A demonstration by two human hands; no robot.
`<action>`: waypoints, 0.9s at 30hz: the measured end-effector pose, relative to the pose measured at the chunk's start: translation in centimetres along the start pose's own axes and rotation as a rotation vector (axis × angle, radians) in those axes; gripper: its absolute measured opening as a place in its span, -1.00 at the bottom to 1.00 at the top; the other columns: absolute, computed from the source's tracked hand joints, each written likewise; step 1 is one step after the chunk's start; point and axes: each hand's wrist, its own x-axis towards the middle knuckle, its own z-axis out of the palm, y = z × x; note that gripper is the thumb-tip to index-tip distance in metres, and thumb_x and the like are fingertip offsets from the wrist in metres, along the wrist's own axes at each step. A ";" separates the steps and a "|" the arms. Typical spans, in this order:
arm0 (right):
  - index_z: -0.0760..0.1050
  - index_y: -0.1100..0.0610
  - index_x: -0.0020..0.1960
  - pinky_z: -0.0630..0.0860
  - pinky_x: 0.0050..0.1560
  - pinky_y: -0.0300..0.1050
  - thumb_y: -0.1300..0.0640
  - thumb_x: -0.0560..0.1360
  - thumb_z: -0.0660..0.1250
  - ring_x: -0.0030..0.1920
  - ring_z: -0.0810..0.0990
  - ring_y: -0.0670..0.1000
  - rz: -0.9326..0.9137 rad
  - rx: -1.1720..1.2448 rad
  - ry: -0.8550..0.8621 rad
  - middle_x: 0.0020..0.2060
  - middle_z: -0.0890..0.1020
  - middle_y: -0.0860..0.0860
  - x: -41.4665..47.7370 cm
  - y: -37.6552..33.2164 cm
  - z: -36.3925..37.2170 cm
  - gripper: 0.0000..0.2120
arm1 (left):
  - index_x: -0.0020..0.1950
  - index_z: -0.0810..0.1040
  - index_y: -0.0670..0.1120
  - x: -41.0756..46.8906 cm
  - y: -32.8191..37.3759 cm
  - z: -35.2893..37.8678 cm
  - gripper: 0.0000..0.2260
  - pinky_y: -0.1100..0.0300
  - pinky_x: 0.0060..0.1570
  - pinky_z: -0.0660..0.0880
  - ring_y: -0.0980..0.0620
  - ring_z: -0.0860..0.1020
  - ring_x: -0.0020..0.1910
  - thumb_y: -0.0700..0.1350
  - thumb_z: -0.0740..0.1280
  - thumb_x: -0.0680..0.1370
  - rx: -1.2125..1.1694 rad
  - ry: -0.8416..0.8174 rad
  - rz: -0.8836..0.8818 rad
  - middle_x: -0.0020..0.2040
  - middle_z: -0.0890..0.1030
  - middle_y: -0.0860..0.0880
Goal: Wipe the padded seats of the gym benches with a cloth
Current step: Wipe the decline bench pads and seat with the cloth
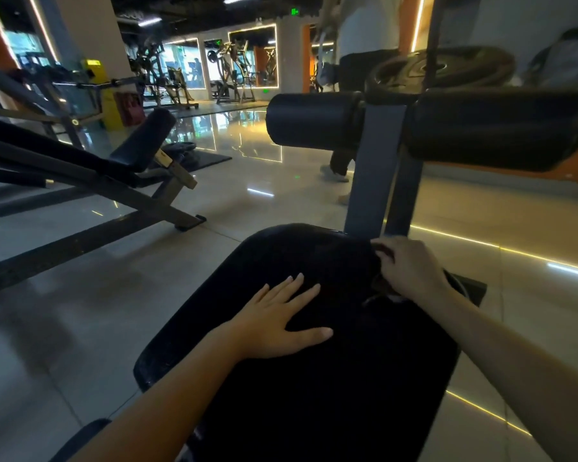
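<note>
A black padded bench seat (281, 255) fills the lower middle of the view and narrows toward the far end. My left hand (274, 320) lies flat on the pad with its fingers straight and spread. My right hand (411, 268) is at the seat's far right edge, its fingers curled over a dark bunched cloth (379, 282) that is hard to tell apart from the black pad. Most of the cloth is hidden under that hand.
A grey post (377, 168) rises from the seat's far end and carries two black roller pads (314, 120), with a weight plate (447, 66) behind. Another inclined bench (141, 141) stands to the left. A person (357, 45) walks on the glossy tiled floor beyond.
</note>
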 end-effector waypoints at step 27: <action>0.66 0.04 0.15 0.43 0.08 -0.15 0.13 0.56 0.34 0.16 0.59 0.09 0.192 0.165 -0.054 0.14 0.67 0.02 4.9 2.4 0.3 -0.79 | 0.55 -0.20 0.29 0.7 0.6 1.1 -0.28 -0.05 0.51 -0.33 0.17 -0.36 0.51 0.46 0.03 0.50 0.025 0.010 -0.004 0.57 -0.31 0.15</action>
